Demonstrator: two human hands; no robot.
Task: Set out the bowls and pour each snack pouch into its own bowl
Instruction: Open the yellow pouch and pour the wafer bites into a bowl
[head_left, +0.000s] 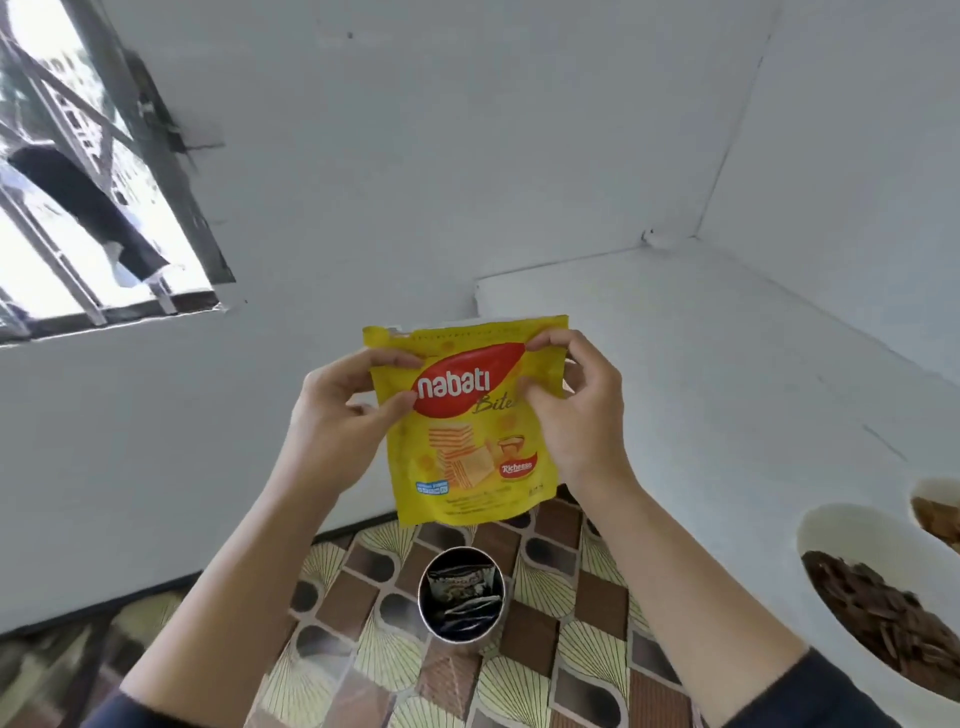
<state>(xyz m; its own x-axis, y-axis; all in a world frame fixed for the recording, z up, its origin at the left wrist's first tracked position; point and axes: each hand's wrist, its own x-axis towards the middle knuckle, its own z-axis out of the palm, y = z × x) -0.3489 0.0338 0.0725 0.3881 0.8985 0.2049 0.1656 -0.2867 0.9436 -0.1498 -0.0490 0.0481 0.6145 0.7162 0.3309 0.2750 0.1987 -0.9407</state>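
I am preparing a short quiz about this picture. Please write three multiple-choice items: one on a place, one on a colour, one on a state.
1. Where is the round tin?
A. on the white counter
B. on the patterned floor, below the pouch
C. inside a bowl

2. What colour is the snack pouch?
A. yellow
B. green
C. blue

3. How is the pouch held?
A. by one hand
B. lying on the counter
C. by both hands near its top

Key: 1 B, the tin stands on the tiles; 2 A, yellow with a red logo; 3 C, left hand and right hand pinch it.
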